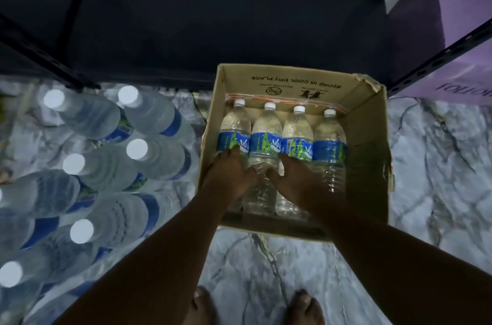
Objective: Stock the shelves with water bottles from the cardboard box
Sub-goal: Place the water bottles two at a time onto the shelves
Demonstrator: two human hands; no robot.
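Observation:
An open cardboard box (370, 154) sits on the marble floor in front of the low dark shelf (213, 21). Several water bottles with blue labels and white caps lie side by side inside it. My left hand (229, 175) grips the leftmost bottle (235, 122), thumb tucked between it and its neighbour. My right hand (295, 178) grips the third bottle (296, 127) below its label. The second bottle (266, 127) lies between my hands. The rightmost bottle (330, 143) is untouched.
Many upright water bottles (111, 165) crowd the floor to the left of the box. Black perforated shelf posts (436, 58) stand left and right. A purple carton (458, 32) fills the shelf at the right. My bare feet (303, 308) are just behind the box.

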